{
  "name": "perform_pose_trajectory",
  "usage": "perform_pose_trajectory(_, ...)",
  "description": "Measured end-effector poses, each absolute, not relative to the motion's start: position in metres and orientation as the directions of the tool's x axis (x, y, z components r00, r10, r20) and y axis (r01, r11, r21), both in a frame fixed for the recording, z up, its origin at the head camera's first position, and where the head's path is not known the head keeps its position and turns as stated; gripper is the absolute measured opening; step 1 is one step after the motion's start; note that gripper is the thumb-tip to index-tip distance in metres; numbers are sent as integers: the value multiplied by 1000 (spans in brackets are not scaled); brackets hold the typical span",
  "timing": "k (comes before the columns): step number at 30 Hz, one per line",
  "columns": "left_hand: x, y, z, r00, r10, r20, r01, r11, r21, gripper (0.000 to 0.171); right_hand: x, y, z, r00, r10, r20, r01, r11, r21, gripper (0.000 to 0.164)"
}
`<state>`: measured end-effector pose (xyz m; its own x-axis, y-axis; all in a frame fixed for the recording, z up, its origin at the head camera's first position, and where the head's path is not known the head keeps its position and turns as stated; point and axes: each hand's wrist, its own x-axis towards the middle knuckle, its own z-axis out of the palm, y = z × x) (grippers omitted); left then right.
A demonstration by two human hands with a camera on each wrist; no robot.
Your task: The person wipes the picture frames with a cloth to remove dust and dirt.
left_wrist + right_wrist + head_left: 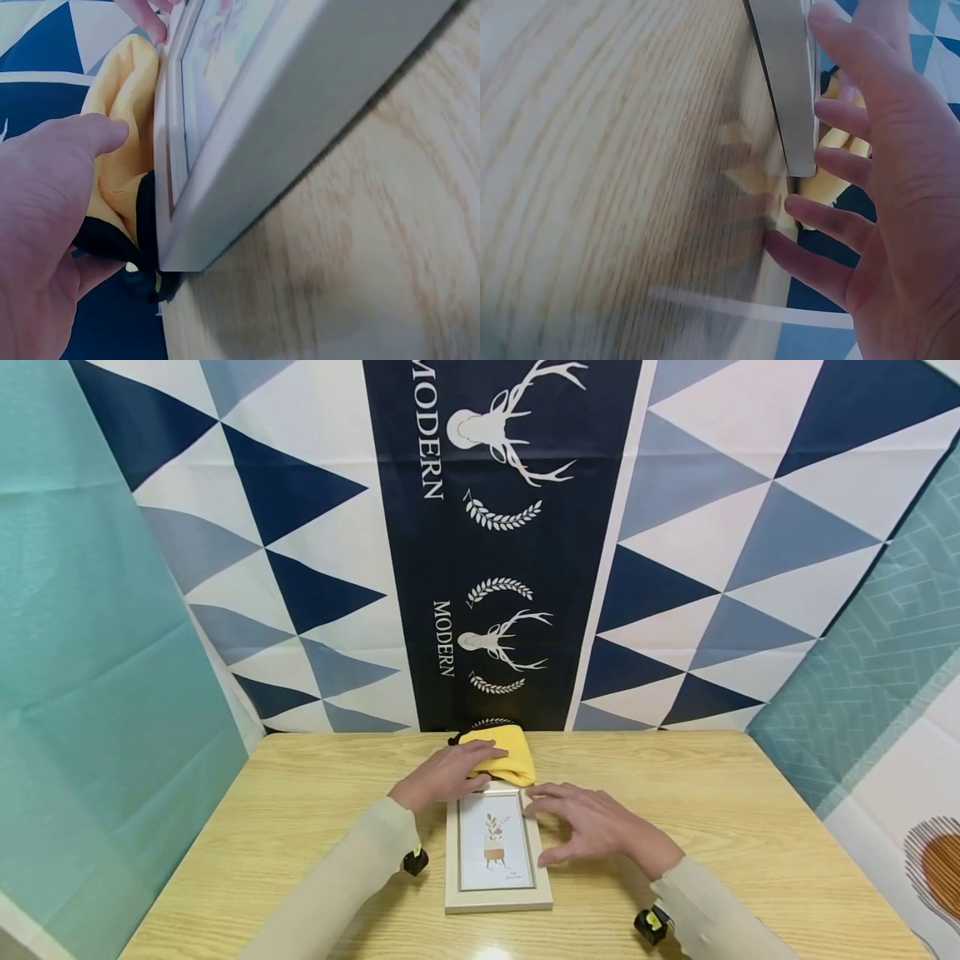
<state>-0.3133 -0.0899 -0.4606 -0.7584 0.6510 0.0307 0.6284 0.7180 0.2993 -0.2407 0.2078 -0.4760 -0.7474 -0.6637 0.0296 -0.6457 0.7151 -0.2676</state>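
A cream-edged picture frame (498, 900) lies face up on the wooden table, showing a drawing of a potted plant. At its far end sits a folded yellow cloth (517, 752) with black edging, bunched against the frame in the left wrist view. My left hand (446, 772) reaches over the cloth, fingers stretched across it and thumb toward the frame's far left corner. Beside the frame's right edge is my right hand (588, 822), its fingers spread and slightly bent. The right thumb (825, 16) is close to the frame's edge; whether it touches is unclear.
The wooden table (315, 843) ends at a patterned fabric backdrop (517, 552) just behind the cloth. A teal curtain (97, 693) hangs at the left. A brown round object with a striped rim (941, 868) appears at the far right, off the table.
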Motion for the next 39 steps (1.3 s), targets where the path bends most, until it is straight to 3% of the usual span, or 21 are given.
perform_pose_trajectory(26, -315, -84, -474, -790, 608, 79, 606, 754, 254, 47, -239, 204, -478, -768, -640, 3, -616, 738, -275, 68)
perform_pose_trajectory(34, -318, -88, -473, -796, 579, 177, 605, 771, 199, 45, -238, 201, -477, -757, -653, 16, -624, 716, -312, 68)
perform_pose_trajectory(39, -320, -97, -469, -765, 574, 290, 635, 747, 195, 43, -236, 202, -478, -764, -645, 11, -615, 723, -314, 70)
